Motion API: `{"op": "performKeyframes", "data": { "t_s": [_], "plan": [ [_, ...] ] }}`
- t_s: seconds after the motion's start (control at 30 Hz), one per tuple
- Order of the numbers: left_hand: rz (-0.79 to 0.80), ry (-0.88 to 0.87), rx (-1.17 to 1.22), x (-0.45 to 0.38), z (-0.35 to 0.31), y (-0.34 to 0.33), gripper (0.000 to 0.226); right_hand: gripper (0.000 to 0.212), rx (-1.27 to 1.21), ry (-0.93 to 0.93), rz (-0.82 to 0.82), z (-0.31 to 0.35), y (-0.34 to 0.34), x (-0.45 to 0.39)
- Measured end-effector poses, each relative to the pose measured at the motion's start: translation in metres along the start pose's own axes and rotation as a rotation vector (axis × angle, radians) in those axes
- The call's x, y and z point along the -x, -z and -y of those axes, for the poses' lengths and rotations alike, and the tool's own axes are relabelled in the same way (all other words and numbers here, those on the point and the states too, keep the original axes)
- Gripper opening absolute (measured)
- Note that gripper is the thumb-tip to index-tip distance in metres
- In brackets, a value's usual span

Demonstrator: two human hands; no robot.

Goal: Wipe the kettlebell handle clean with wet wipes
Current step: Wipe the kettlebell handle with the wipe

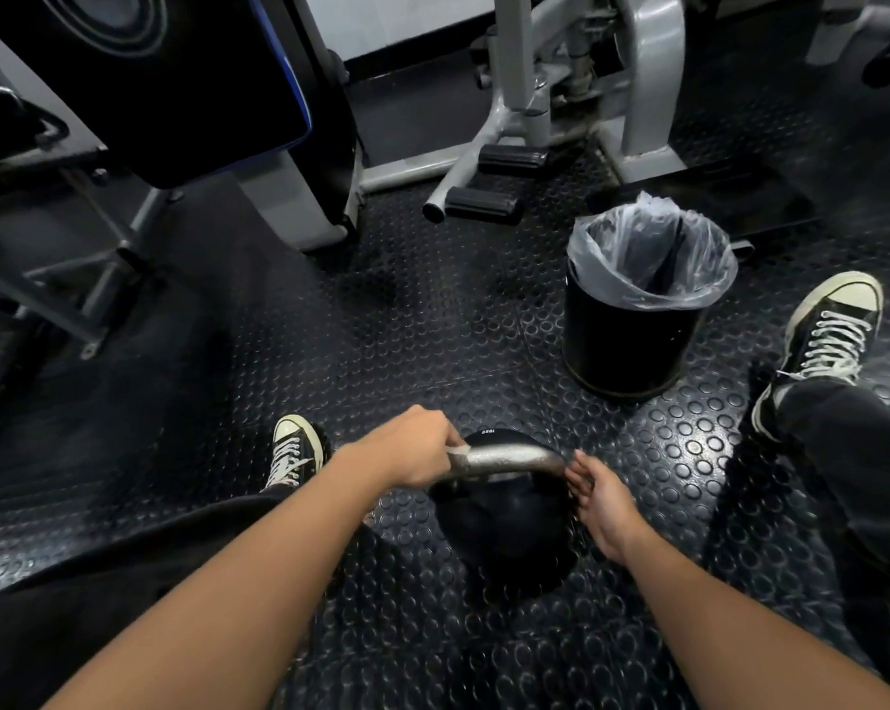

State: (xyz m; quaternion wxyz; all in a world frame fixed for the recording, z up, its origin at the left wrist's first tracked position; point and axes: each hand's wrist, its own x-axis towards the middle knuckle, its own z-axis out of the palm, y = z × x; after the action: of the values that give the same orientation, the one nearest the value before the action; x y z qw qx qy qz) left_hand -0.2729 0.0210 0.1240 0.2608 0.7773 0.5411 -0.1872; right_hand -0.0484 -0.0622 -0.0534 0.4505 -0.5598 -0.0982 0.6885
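Note:
A black kettlebell point(504, 530) stands on the studded rubber floor between my legs, its grey metal handle point(509, 459) on top. My left hand point(412, 448) is closed around the handle's left end, with a bit of white wet wipe point(457, 449) showing under its fingers. At the handle's right end, my right hand point(599, 499) rests with its fingertips touching the metal and its fingers loosely curled; I see nothing held in it.
A black bin point(632, 345) lined with a clear plastic bag stands just beyond the kettlebell to the right. My two black sneakers point(294, 450) point(827, 340) flank the kettlebell. Gym machines point(535, 110) and a padded bench point(187, 84) fill the far side.

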Motion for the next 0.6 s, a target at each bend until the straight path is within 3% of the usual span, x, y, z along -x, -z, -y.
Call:
{"op": "performKeyframes", "data": {
  "t_s": [0.27,0.6],
  "plan": [
    [-0.034,0.011,0.013,0.0032,-0.0007,-0.0041,0.038,0.064,0.038,-0.007,0.005,-0.0005,0.0010,0.0008],
    [-0.036,0.032,0.039,0.0062,0.0026,-0.0057,0.052,0.062,0.012,0.002,-0.008,-0.0023,-0.0001,-0.0002]
  ]
}}
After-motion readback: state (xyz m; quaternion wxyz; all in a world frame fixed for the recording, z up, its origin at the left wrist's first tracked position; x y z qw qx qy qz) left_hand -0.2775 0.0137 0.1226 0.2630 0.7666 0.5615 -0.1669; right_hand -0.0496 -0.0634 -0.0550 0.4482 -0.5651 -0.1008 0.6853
